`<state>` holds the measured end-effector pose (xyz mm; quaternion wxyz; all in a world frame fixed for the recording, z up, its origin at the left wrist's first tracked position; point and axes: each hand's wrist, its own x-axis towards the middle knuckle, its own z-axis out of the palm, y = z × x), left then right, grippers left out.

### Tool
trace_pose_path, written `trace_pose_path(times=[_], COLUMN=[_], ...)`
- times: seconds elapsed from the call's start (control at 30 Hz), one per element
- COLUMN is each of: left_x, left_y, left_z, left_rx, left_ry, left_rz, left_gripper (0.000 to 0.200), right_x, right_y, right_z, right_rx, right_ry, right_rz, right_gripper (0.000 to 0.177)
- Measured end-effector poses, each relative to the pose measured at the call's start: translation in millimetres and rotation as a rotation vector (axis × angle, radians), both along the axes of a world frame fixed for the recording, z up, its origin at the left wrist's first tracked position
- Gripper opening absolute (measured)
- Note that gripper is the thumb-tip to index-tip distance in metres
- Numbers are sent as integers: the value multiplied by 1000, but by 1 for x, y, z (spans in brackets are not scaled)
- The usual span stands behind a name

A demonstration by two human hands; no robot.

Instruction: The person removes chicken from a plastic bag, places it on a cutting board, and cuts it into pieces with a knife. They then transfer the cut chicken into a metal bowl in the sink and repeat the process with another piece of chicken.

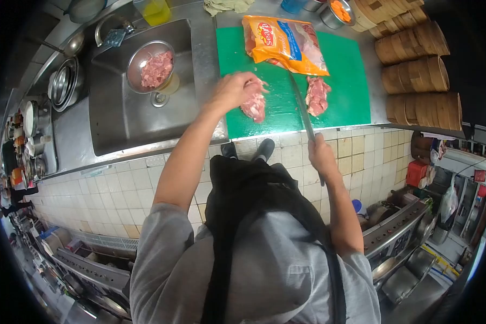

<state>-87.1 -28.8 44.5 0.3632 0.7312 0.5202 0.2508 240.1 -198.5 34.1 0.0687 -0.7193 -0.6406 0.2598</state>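
the green cutting board point(348, 102) lies on the metal tabletop point(210, 70), and everything else is placed from it. on the board's left part, the left hand point(237, 90) is at the far end of a pile of raw meat point(254, 108), its fingers bent over it; the fingers are blurred, so i cannot tell whether its grip is closed on the meat or just resting there. the right hand point(322, 153), just off the board's near edge, has its grip closed around the handle of a long knife point(302, 107). the blade slants forward and to the left over the middle of the board, its tip by the lower edge of the orange meat bag point(281, 46). that bag, with raw meat showing through its clear parts, lies across the board's far part. a second piece of raw meat point(317, 97) sits on the board to the right of the blade, apart from it. left of the board is the sink point(113, 116), with a metal bowl point(136, 59) of cut meat point(156, 70) at it. stacked bamboo steamers point(416, 75) stand right of the board.
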Motion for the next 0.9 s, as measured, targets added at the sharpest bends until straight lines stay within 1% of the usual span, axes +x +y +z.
trace_pose_path(times=[0.03, 0.07, 0.13, 0.23, 0.33, 0.37, 0.4, 0.43, 0.5, 0.6, 0.77, 0.9], left_x=[1, 2, 3, 19, 29, 30, 29, 27, 29, 35, 38, 36], left_y=[3, 2, -7, -37, -57, -60, -61, -61, -65, -72, -74, -74], left_z=[3, 1, -10, -44, -65, -69, -70, -70, -67, -67, -63, -67], left_rx=[175, 184, 198, 450, 331, 320, 311, 305, 267, 233, 236, 239], left_ry=[269, 238, 182, 380, 478, 471, 468, 465, 519, 552, 548, 520], left_rz=[70, 110, 189, 100, 132, 131, 133, 137, 139, 152, 168, 128], left_gripper=[27, 29, 35, 48, 64, 66, 68, 70, 71, 73, 74, 75], right_x=[-2, -4, -5, -12, -27, -33, -39, -41, -44, -48, -47, -57], right_y=[-4, -9, -18, -24, -19, -15, -8, -6, -4, -2, -6, 13], right_z=[4, 8, 13, 22, 29, 32, 42, 37, 27, 28, 12, 22], right_rx=[3, 30, 59, 44, 26, 21, -151, -187, -267, -376, -406, -501], right_ry=[29, 99, 147, 252, 346, 377, 424, 462, 532, 585, 681, 755], right_rz=[-3, -1, 16, 22, 40, 53, -15, -28, -58, -83, -50, -54], right_gripper=[20, 20, 19, 18, 18, 18, 20, 20, 21, 22, 25, 27])
